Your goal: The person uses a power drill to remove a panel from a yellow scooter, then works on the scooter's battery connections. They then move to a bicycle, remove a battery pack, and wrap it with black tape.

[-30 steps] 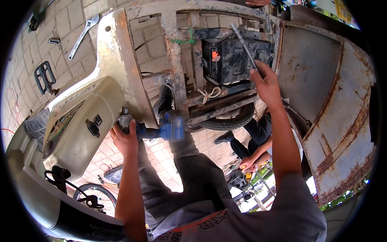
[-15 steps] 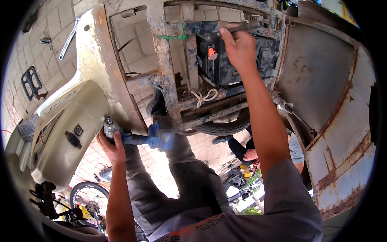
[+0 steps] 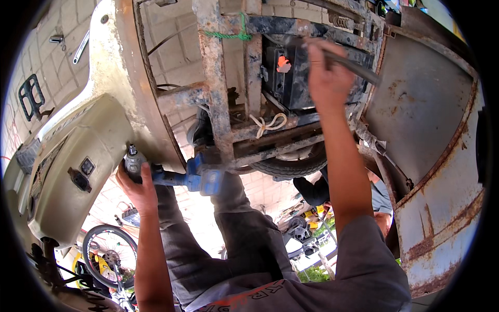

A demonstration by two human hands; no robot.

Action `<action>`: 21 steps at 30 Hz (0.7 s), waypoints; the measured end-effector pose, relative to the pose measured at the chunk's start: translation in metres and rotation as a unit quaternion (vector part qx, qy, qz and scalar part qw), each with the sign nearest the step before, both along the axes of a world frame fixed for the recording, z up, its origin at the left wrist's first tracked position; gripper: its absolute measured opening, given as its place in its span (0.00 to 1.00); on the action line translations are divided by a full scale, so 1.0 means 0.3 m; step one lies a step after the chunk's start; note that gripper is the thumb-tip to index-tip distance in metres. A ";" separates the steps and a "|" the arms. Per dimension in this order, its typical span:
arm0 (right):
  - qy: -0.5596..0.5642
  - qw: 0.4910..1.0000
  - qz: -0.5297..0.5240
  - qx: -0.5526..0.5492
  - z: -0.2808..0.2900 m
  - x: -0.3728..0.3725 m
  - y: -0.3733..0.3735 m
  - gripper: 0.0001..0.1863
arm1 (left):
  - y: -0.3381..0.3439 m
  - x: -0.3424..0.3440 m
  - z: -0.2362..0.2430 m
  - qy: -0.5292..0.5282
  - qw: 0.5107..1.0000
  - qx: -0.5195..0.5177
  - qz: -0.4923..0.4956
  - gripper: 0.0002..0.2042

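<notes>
My left hand point(image 3: 136, 188) is wrapped round the grey head of a blue cordless impact wrench point(image 3: 208, 181), whose blue body lies sideways in front of my legs. The square drive on its head points up beside the cream front panel point(image 3: 120, 67). In my right hand point(image 3: 332, 83) is a dark metal bar point(image 3: 358, 72), smeared by motion and slanting down to the right. That hand is raised over a black battery-like box point(image 3: 301, 78) with an orange patch, set inside the rusty vehicle frame point(image 3: 212, 67). The bar's left end is near the frame's upper rail.
A green tie point(image 3: 228, 35) and a pale knotted cord point(image 3: 267, 125) are on the frame. A tire point(image 3: 291, 165) sits beneath. Rusty sheet metal point(image 3: 442, 208) stands at right. A wrench point(image 3: 81, 48), a socket point(image 3: 56, 39) and a black pedal point(image 3: 32, 97) lie on paving. Another person point(image 3: 382, 197) is behind my right arm.
My right hand has come down and to the right with the bar, which now tilts the other way. My left hand still grips the impact wrench. The view has shifted slightly.
</notes>
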State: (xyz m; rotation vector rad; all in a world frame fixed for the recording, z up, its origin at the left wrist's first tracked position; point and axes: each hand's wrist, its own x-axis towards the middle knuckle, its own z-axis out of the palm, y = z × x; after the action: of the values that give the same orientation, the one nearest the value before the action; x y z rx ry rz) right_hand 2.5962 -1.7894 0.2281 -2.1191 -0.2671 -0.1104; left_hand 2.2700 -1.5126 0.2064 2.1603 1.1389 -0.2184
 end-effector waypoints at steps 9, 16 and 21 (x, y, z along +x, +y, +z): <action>0.065 0.995 0.026 -0.066 0.032 0.019 -0.030 0.07 | -0.017 0.006 0.028 -0.008 1.000 -0.006 0.009 0.29; 0.007 1.000 0.008 -0.001 0.117 -0.063 -0.001 0.06 | -0.015 -0.004 0.038 0.001 1.000 -0.001 0.008 0.29; 0.030 0.997 -0.009 -0.074 -0.093 -0.181 -0.134 0.06 | -0.022 0.005 0.036 0.007 1.000 -0.012 0.019 0.29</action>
State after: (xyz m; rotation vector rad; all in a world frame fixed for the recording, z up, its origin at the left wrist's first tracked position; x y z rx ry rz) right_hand 2.5420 -1.8295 0.2002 -2.2674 -0.2264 -0.0388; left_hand 2.2714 -1.5192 0.2172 2.1177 1.1778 -0.2302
